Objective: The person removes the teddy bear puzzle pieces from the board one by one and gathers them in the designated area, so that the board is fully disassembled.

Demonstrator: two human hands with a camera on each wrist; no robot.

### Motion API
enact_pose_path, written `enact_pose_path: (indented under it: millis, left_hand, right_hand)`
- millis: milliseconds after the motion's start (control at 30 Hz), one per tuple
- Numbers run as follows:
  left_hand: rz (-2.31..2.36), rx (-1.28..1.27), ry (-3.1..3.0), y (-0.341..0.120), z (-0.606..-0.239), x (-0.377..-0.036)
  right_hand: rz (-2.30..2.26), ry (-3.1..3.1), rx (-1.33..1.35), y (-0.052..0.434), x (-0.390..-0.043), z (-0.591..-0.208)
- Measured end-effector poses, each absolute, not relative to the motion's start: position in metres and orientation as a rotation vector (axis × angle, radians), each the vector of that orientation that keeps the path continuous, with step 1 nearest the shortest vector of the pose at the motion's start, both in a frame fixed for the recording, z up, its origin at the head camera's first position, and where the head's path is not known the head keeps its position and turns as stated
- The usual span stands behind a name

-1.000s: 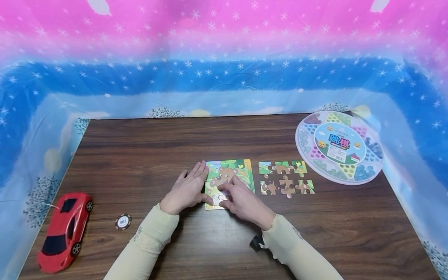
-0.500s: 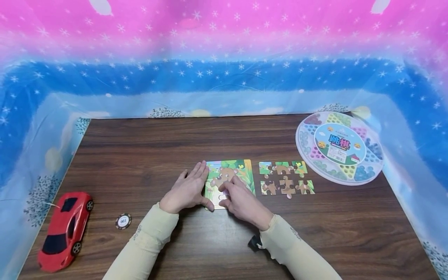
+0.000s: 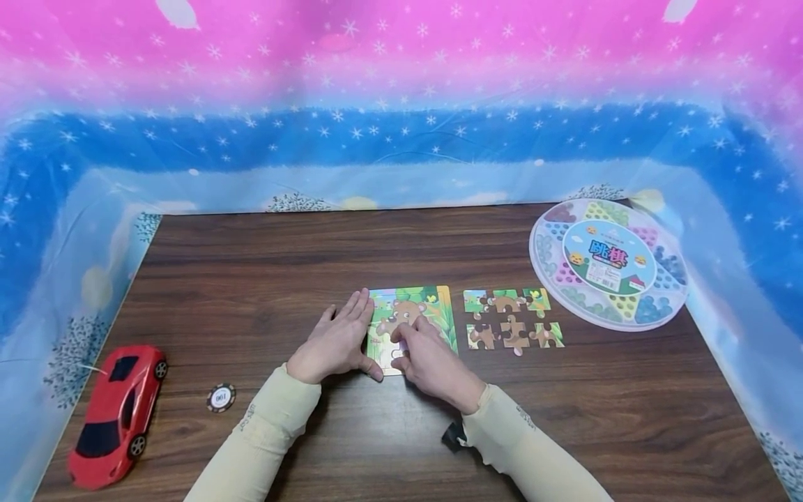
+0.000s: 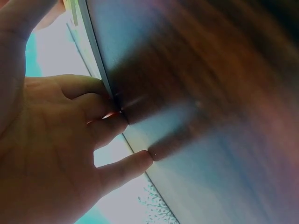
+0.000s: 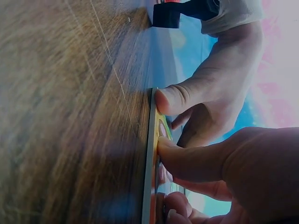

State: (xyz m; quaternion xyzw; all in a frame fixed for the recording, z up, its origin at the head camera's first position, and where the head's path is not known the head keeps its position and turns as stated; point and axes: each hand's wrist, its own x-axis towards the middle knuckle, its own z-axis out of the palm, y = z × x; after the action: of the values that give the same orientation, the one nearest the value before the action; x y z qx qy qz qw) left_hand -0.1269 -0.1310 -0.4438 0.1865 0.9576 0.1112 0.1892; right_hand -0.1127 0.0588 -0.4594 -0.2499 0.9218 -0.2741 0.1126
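Note:
A colourful bear puzzle board (image 3: 433, 307) lies at the middle of the brown table (image 3: 263, 272). My left hand (image 3: 335, 341) lies flat against the board's left edge, fingers straight, thumb at the near left corner. The left wrist view shows those fingertips (image 4: 117, 119) touching the board's thin edge (image 4: 96, 51). My right hand (image 3: 429, 362) rests on the board's near part, fingertips pressing a pale piece (image 3: 396, 353). In the right wrist view my right thumb (image 5: 196, 161) presses down on the board (image 5: 150, 154), with the left thumb (image 5: 187, 95) beside it.
Several loose puzzle pieces (image 3: 513, 319) lie in two rows right of the board. A round checkers box (image 3: 607, 263) sits at the far right. A red toy car (image 3: 116, 413) and a poker chip (image 3: 220, 397) are at the near left. Starry sheeting walls the table.
My right hand has drawn a little leftward and nearer, its fingers bunching over the pale piece. The left hand has stayed put.

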Motion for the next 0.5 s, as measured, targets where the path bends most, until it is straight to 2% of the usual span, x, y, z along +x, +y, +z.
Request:
enact_pose_path:
  millis: [367,500]
  left_hand:
    - [0.291,0.522,2.692,-0.1308,-0.444,-0.1282]
    - [0.279,0.51,2.686,-0.1303,-0.4438,-0.1285]
  right_hand:
    - [-1.03,2.606,-0.753,0.0644,-0.1171,-0.4572]
    - [-1.2,2.446,-0.67,0.0673,-0.1204,-0.4562]
